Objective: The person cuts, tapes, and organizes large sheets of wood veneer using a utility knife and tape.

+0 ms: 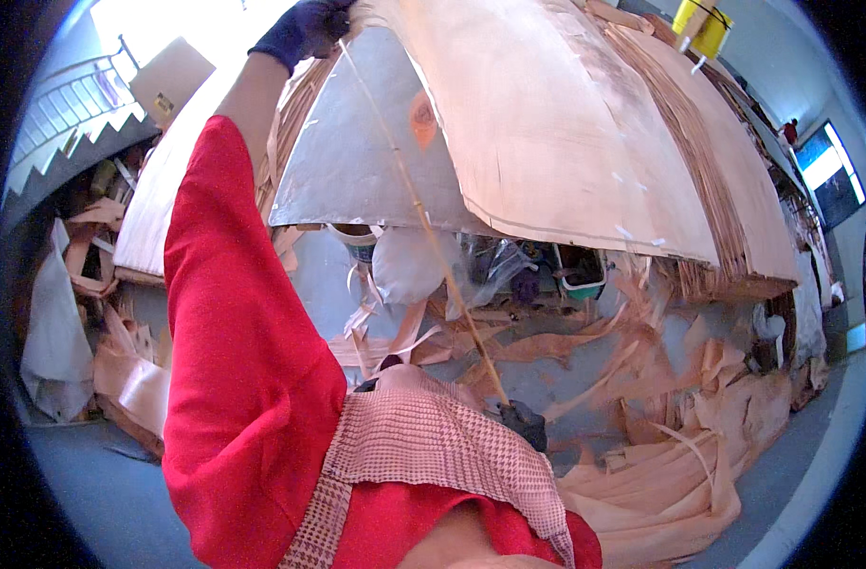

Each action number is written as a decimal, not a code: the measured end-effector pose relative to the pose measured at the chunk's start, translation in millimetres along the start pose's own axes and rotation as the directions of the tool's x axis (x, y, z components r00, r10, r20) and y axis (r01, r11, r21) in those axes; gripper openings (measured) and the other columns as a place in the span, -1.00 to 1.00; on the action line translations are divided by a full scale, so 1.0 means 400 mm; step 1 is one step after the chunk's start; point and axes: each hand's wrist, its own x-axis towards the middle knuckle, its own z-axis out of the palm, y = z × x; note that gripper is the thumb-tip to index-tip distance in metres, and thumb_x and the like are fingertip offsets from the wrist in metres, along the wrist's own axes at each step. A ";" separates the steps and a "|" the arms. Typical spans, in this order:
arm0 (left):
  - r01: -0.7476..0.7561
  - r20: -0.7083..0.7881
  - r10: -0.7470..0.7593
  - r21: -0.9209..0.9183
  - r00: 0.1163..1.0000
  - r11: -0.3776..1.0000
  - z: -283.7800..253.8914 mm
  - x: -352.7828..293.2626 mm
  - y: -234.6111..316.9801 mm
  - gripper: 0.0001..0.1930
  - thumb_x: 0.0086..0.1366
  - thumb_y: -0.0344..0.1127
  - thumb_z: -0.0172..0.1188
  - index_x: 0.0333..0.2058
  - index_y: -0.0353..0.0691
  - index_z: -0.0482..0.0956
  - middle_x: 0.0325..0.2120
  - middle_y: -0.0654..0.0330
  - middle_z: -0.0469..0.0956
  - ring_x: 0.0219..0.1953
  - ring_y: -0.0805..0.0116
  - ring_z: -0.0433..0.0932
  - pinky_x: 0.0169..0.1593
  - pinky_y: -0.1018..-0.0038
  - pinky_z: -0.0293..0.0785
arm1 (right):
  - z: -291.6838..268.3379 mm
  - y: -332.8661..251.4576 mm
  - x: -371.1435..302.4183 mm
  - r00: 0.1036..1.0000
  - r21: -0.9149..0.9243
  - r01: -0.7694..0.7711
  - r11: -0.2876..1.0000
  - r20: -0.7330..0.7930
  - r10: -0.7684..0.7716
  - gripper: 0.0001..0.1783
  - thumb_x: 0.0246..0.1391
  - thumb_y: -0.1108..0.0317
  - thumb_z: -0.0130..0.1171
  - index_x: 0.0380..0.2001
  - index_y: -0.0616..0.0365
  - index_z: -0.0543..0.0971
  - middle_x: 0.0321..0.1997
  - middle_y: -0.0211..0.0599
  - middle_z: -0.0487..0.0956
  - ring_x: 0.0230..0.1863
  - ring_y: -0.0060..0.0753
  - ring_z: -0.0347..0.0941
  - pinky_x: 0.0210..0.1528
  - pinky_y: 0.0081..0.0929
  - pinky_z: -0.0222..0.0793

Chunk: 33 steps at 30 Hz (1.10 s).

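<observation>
My left hand [309, 36], in a dark glove, reaches to the far end of the work surface and touches the far left corner of a pale wood veneer sheet [565, 142]. Its fingers are dark and partly cut off by the picture's top rim. Close to my body, my right hand [525, 425], also dark-gloved, is closed round the near end of a long thin stick [416, 199]. The stick slants away over a grey sheet [357, 142] to near my left hand. An orange-brown oval patch [421, 119] marks the grey sheet beside the veneer's edge.
Stacked veneer [679, 142] lies to the right, with another pale stack [182, 171] at left. Torn veneer strips [660, 493] litter the floor. Below the near edge are a tub [582, 270] and clear plastic [494, 266]. A yellow container [706, 28] stands far right; stairs rise far left.
</observation>
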 end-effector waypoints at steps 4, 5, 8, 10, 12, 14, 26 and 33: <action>0.136 -0.332 -0.014 0.347 0.943 0.928 0.068 -0.074 0.054 -0.67 0.15 0.06 -0.03 -0.34 -0.05 0.46 -0.78 0.38 0.24 -0.80 0.52 0.17 -0.75 0.62 0.09 | -0.074 0.005 -0.056 0.951 0.139 -0.287 0.948 -0.074 0.299 -0.76 0.03 0.24 -0.01 -0.32 0.16 0.51 -0.59 -0.21 0.49 -0.61 -0.38 0.43 -0.53 -0.43 0.35; 0.015 -0.316 0.072 0.265 0.946 0.964 0.061 -0.083 0.043 -0.73 0.15 -0.05 0.01 -0.30 -0.08 0.45 -0.75 0.38 0.30 -0.77 0.56 0.23 -0.70 0.66 0.15 | -0.099 0.001 -0.058 0.958 0.178 -0.244 0.953 -0.105 0.265 -0.77 0.02 0.25 0.02 -0.35 0.18 0.53 -0.64 -0.28 0.47 -0.63 -0.47 0.39 -0.56 -0.48 0.31; -0.372 -0.192 0.463 0.373 0.866 0.850 0.028 -0.143 0.001 -0.65 0.16 -0.27 0.08 -0.06 -0.05 0.31 -0.69 0.39 0.38 -0.70 0.63 0.34 -0.62 0.72 0.26 | -0.149 0.046 -0.034 0.977 0.260 -0.076 0.963 -0.173 0.124 -0.78 0.02 0.28 0.05 -0.42 0.21 0.56 -0.72 -0.46 0.41 -0.70 -0.67 0.26 -0.65 -0.60 0.18; -0.362 -0.179 0.466 0.418 0.867 0.833 0.037 -0.194 -0.027 -0.41 0.18 -0.27 0.04 0.15 0.15 0.01 -0.71 0.41 0.34 -0.73 0.63 0.29 -0.67 0.70 0.21 | -0.192 0.056 0.015 0.969 0.444 -0.171 0.879 -0.084 0.231 -0.77 0.04 0.26 0.03 -0.43 0.20 0.55 -0.71 -0.50 0.38 -0.74 -0.69 0.19 -0.70 -0.65 0.10; -0.068 -0.333 0.124 0.173 0.935 0.983 0.079 -0.270 -0.073 -0.59 0.18 -0.28 0.03 -0.01 0.03 0.13 -0.67 0.36 0.35 -0.71 0.59 0.28 -0.67 0.64 0.20 | -0.261 0.007 0.090 0.948 0.567 -0.284 0.773 0.047 0.314 -0.75 0.06 0.22 0.00 -0.42 0.18 0.54 -0.70 -0.53 0.36 -0.76 -0.70 0.13 -0.72 -0.68 0.03; 0.090 -0.426 -0.037 0.105 0.904 0.990 0.097 -0.319 -0.167 -0.78 0.15 -0.24 0.07 -0.22 -0.15 0.40 -0.68 0.35 0.34 -0.73 0.57 0.26 -0.69 0.64 0.17 | -0.308 0.000 0.199 0.958 0.607 -0.261 0.750 0.068 0.278 -0.72 0.06 0.17 -0.03 -0.41 0.15 0.52 -0.69 -0.54 0.35 -0.77 -0.72 0.11 -0.74 -0.73 -0.02; 0.454 -0.433 -0.481 -0.172 0.762 0.874 0.490 -0.367 -0.536 -0.88 0.07 -0.28 0.15 -0.53 -0.15 0.42 -0.70 0.35 0.37 -0.72 0.50 0.32 -0.65 0.54 0.25 | -0.669 0.011 0.501 0.998 0.740 -0.036 0.672 -0.001 0.055 -0.81 0.02 0.20 0.03 -0.48 0.07 0.45 -0.70 -0.47 0.35 -0.82 -0.66 0.12 -0.81 -0.71 -0.08; 0.508 -0.447 -0.479 -0.061 0.756 0.859 0.839 -0.151 -0.501 -0.88 0.09 -0.31 0.13 -0.43 -0.21 0.45 -0.60 0.31 0.43 -0.62 0.48 0.42 -0.52 0.52 0.40 | -0.980 0.226 0.546 0.966 0.913 -0.260 0.316 0.248 0.076 -0.79 0.09 0.20 -0.05 -0.47 0.10 0.39 -0.66 -0.47 0.34 -0.80 -0.67 0.09 -0.80 -0.70 -0.07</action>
